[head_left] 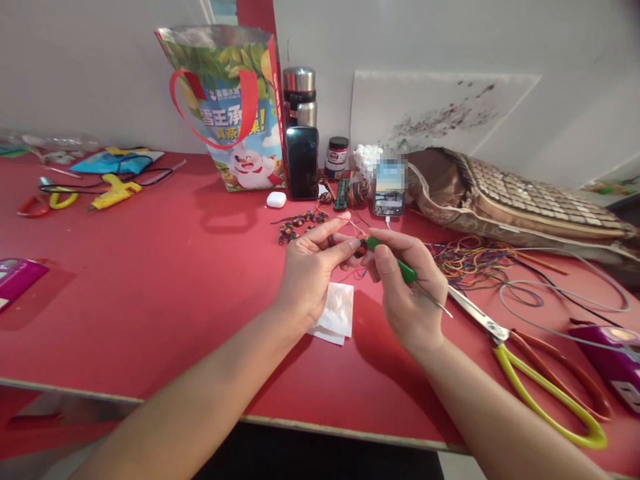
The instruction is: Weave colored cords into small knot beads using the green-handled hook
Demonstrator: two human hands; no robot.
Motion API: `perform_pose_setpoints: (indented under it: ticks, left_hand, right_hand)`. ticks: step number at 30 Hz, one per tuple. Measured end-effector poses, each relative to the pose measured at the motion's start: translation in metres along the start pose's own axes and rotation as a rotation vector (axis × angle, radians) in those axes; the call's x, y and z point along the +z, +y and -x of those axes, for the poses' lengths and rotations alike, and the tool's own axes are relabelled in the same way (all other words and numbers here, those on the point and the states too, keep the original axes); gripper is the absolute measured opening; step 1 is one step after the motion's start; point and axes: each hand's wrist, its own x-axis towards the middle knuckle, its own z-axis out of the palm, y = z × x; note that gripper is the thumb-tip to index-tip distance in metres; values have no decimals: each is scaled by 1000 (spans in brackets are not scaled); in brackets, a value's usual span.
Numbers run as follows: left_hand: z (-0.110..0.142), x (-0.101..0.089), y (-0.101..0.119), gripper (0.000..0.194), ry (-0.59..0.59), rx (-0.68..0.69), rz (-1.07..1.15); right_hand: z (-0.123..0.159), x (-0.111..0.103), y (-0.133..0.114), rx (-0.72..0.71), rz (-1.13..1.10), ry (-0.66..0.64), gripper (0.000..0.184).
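My left hand [317,260] pinches a small dark multicoloured crocheted piece [360,247] between thumb and fingers. A thin thread [356,225] runs from its raised index finger toward the piece. My right hand [413,290] is closed around a green-handled crochet hook [406,270]. One end of the hook meets the crocheted piece; a bare metal shaft sticks out past the hand toward the lower right. Similar knotted multicoloured pieces [295,225] lie just beyond my left hand. Below both hands is a folded white tissue [340,313] on the red table [200,293].
Large scissors [505,340] and tangled coloured threads [470,260] lie at right, near a beaded bag [525,190]. Two phones [303,163], a thermos [300,93], a jar [337,157], a yarn ball [358,192] and a shopping bag [240,113] stand behind. A yellow glue gun [115,192] lies left.
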Motion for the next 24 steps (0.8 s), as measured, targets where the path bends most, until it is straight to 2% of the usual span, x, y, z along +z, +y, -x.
perform_pose_setpoints:
  ticks: [5,9,16,24]
  left_hand:
    - [-6,-7,11,35,-75,-96,14]
    - [-8,-11,19,34,-108,-85,-15]
    - [-10,-13,22,34,-119,-32,-53]
    - [-9,-14,25,34,-130,-30,-55]
  right_hand:
    - [-1,-4,5,54,-148,-78,18]
    - [-6,-9,8,107,-280,-136,17]
    - [-10,-10,3,183,-331,-103,18]
    - [-15,-9,-2,194,-353,-62,18]
